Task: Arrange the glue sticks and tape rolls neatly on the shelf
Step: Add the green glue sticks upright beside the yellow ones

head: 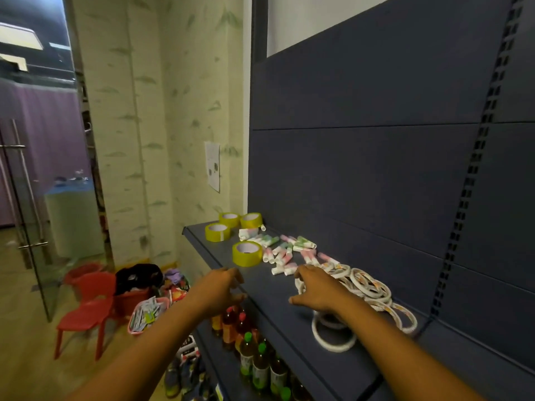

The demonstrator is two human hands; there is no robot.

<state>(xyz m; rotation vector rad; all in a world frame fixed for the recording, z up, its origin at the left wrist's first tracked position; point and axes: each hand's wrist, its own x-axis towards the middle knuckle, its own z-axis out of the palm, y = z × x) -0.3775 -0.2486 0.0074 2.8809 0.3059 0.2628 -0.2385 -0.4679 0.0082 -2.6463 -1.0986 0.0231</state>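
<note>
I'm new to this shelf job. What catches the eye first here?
Four yellow tape rolls sit at the shelf's far left end, with pastel glue sticks scattered beside them. Nearer, white tape rings lie heaped under the right hand; the left hand hovers at the shelf's front edge.

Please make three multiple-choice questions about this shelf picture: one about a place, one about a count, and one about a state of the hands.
1. Where do the yellow tape rolls lie on the shelf?
A. at the far end
B. at the near end
C. on the floor

2. How many yellow tape rolls are there?
A. two
B. four
C. six

3. What does the left hand hold?
A. a glue stick
B. a bottle
C. nothing

Answers:
1. A, they sit beyond the glue sticks, next to the wall.
2. B, three stand in a group and one is nearer.
3. C, its fingers are spread over the shelf edge; the right hand reaches the white tape rolls.
</note>
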